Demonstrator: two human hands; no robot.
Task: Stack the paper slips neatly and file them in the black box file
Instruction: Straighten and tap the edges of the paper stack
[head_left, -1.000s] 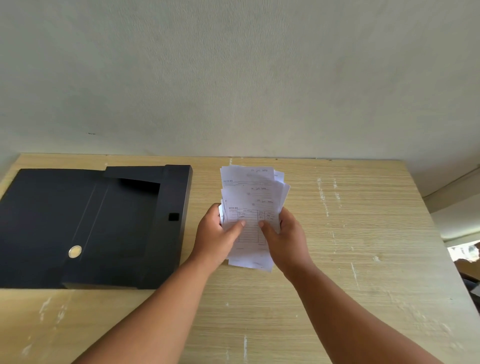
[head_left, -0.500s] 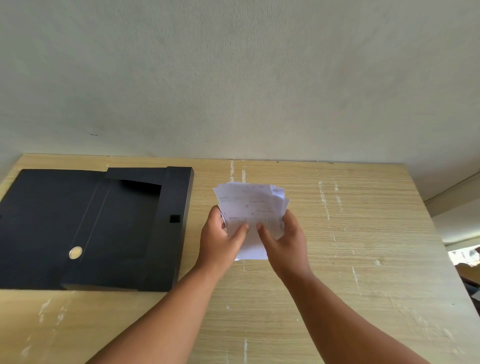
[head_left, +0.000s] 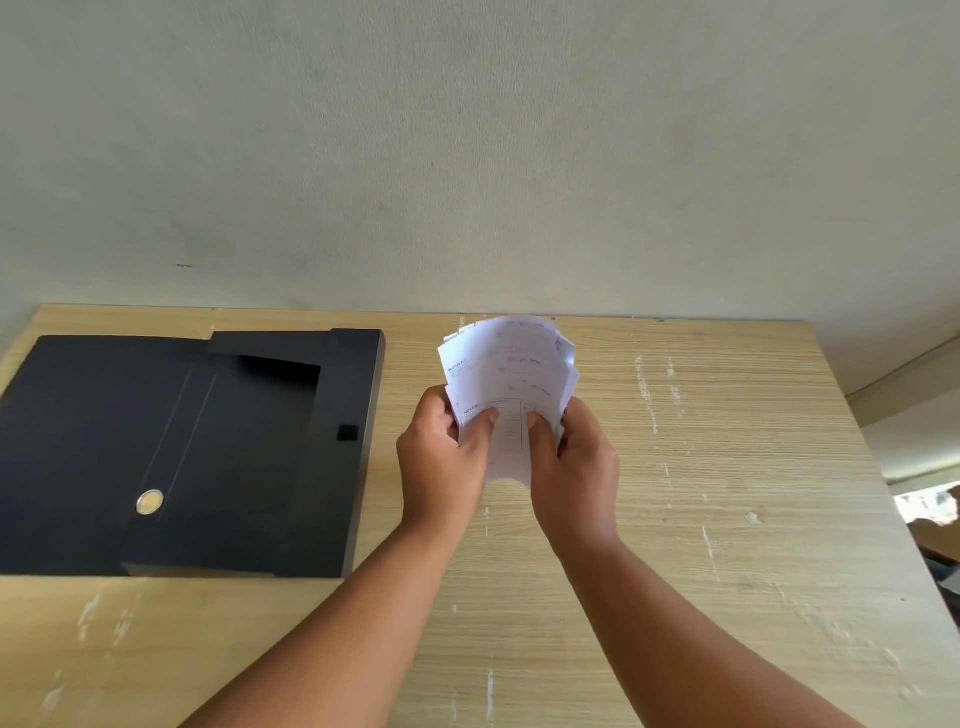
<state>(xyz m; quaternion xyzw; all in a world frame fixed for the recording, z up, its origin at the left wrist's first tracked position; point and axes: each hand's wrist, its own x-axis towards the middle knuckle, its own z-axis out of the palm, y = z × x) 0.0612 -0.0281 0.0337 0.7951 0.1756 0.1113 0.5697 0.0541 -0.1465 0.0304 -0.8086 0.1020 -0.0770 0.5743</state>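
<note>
fingers (head_left: 483, 423) of both hands clamped round paper slips (head_left: 511, 369)

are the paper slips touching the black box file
Apart. The head view shows bare table between the slips, held in both hands, and the box file.

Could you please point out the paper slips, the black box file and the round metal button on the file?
paper slips (head_left: 511, 364): head view, on the fanned upper sheets above the thumbs.
black box file (head_left: 93, 415): head view, on its flat black cover.
round metal button (head_left: 150, 502): head view, on the button's centre.
</note>
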